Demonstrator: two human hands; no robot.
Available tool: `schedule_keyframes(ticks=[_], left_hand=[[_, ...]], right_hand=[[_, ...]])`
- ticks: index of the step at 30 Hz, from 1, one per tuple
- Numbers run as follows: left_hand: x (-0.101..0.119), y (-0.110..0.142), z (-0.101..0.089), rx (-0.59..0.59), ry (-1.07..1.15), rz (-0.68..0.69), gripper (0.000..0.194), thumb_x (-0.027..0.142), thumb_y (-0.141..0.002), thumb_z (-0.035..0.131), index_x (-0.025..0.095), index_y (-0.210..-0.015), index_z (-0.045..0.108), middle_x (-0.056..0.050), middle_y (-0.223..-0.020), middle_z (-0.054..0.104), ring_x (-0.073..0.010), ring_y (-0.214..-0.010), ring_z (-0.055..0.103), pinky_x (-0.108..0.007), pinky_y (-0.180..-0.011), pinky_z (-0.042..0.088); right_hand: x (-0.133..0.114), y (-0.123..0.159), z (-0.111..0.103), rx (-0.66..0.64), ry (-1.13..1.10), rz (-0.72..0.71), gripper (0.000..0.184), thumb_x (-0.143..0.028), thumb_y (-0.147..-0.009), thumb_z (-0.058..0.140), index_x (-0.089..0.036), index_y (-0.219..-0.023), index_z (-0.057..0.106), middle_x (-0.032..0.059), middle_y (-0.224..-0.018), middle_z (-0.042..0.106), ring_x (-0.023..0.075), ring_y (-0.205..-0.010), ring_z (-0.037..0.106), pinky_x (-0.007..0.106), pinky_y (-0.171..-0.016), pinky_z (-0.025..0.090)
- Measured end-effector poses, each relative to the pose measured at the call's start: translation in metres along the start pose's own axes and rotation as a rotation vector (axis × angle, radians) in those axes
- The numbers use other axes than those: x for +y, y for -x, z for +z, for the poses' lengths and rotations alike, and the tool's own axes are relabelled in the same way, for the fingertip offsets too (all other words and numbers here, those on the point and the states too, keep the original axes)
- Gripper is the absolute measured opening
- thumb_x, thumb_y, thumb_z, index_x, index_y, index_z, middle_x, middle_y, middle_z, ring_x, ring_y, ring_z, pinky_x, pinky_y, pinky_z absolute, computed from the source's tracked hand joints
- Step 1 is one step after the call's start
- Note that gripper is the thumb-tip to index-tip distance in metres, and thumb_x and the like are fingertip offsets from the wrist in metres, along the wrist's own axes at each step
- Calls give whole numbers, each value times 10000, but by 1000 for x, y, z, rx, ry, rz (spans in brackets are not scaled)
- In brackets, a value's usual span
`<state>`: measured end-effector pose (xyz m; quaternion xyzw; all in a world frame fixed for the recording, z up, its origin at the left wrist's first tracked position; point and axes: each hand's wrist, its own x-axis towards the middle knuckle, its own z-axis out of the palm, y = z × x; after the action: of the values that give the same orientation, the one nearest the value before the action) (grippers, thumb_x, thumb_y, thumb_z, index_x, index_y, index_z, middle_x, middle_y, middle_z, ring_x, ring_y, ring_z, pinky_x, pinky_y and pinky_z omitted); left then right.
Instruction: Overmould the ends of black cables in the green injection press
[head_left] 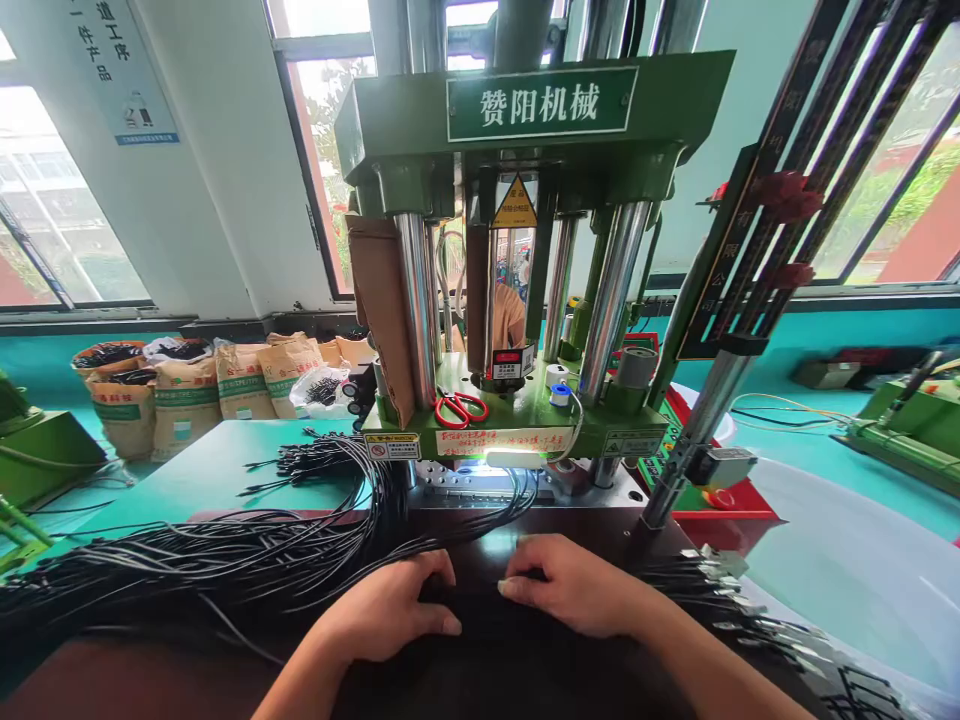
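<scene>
At the far left, the heap of black cables (247, 550) is running off the picture's edge, its lower strands blending into shadow. The left hand (397, 610) is hovering or resting just beside them, thumb and forefinger standing apart; whether it is gripping a strand, I cannot tell. Some open room is lying between the hands, while the green press (517, 120) is bounding it behind, with cable ends disappearing beneath. The right hand (562, 590) is curling above the dark table (600, 522), its back hiding any grip, so I cannot tell. Farther right, cables with pale plugs (720, 580) are lying near a white tub (862, 530), which is extending beyond the picture.
</scene>
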<state>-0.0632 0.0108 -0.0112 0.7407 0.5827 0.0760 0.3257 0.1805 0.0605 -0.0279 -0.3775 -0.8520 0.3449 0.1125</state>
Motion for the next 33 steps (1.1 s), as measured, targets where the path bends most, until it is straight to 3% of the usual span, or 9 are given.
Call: schedule_keyframes(ticks=[8,13,18,21,24,26,28,33], left_hand=[[-1,-1,5,37,33,-25,330,404,-659,666,268,-928,532,73,-728,490,-136,-683,434,-230,-582,282],[-4,-3,10,74,59,-22,335,379,-640,687,263,-912,531,69,-775,509,-143,-728,450,-228,-625,303],[-5,-2,11,75,73,-33,365,370,-635,691,263,-952,545,55,-861,560,-163,-800,496,-233,-682,336],[-4,-2,12,79,75,-42,392,376,-642,681,258,-990,545,41,-915,575,-176,-836,514,-240,-696,347],[-4,-2,12,96,78,-48,406,386,-643,685,245,-996,545,26,-950,577,-187,-862,520,-250,-715,358],[-4,-2,12,103,85,-50,413,383,-643,689,238,-1001,545,17,-975,578,-193,-886,520,-257,-736,365],[-3,-3,13,115,83,-51,414,380,-641,692,234,-1000,545,15,-983,578,-195,-895,516,-263,-749,368],[-3,-3,14,140,51,-35,385,370,-629,690,233,-956,540,25,-938,568,-190,-870,504,-261,-736,365]], right_hand=[[-8,-1,-8,-4,-6,94,280,-360,-736,656,-195,-961,677,38,-927,667,189,-819,583,272,-683,424],[-11,-10,-10,-70,-93,67,275,-386,-803,581,-195,-958,704,29,-904,699,178,-783,599,265,-674,432],[-10,-14,-3,65,-129,55,237,-363,-780,601,-176,-861,724,31,-833,705,190,-779,607,274,-709,437],[-12,-15,0,181,-59,81,256,-376,-732,658,-180,-887,712,53,-892,687,208,-845,597,287,-747,430],[-15,-17,2,68,-48,65,306,-408,-718,671,-197,-936,706,31,-865,680,186,-781,586,258,-665,420],[-16,-19,2,-19,-51,57,257,-400,-745,638,-188,-868,714,-4,-725,656,157,-678,557,236,-574,385],[-17,-20,2,-28,-60,74,223,-374,-753,624,-174,-809,706,-20,-647,622,145,-633,537,229,-541,365],[-16,-17,9,80,-43,66,257,-363,-789,596,-173,-945,668,59,-934,668,206,-863,585,280,-738,436]])
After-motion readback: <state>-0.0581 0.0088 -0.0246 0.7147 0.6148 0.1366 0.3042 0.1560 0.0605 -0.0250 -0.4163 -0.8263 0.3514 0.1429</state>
